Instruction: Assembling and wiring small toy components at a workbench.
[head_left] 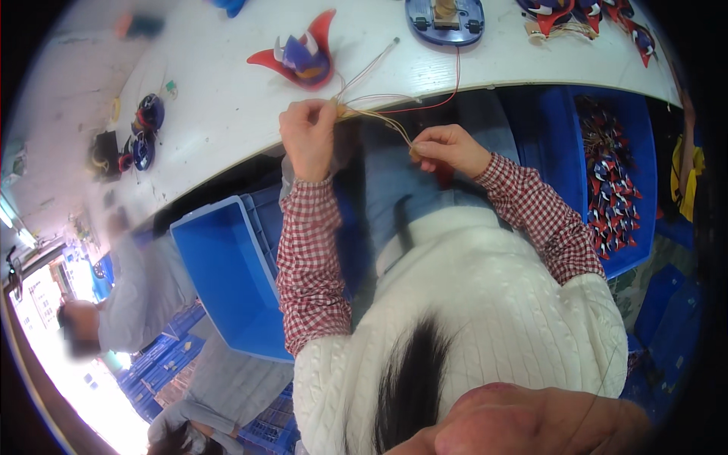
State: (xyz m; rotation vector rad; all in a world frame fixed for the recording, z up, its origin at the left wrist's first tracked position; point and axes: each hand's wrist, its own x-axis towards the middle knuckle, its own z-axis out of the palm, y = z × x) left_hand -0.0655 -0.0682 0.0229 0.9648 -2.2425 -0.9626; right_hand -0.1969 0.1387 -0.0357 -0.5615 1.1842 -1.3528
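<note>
At the table's near edge my left hand [309, 138] pinches a small tan part with thin wires coming out of it. My right hand [452, 149], lower and to the right, closes thumb and finger on a small brownish piece at the other end of the wires [385, 119]. These yellowish and white wires span the gap between both hands. Just beyond my left hand lies a purple toy head [305, 59] with white horns and a red collar; wires trail beside it. A red wire [458, 74] runs up to a blue oval device [446, 23].
The white table [220, 114] curves across the front. More toy heads [565, 17] lie at its far right. A blue crate [614, 182] at right holds many toy heads; another blue crate [231, 277] stands at left. Other people [144, 288] are at left.
</note>
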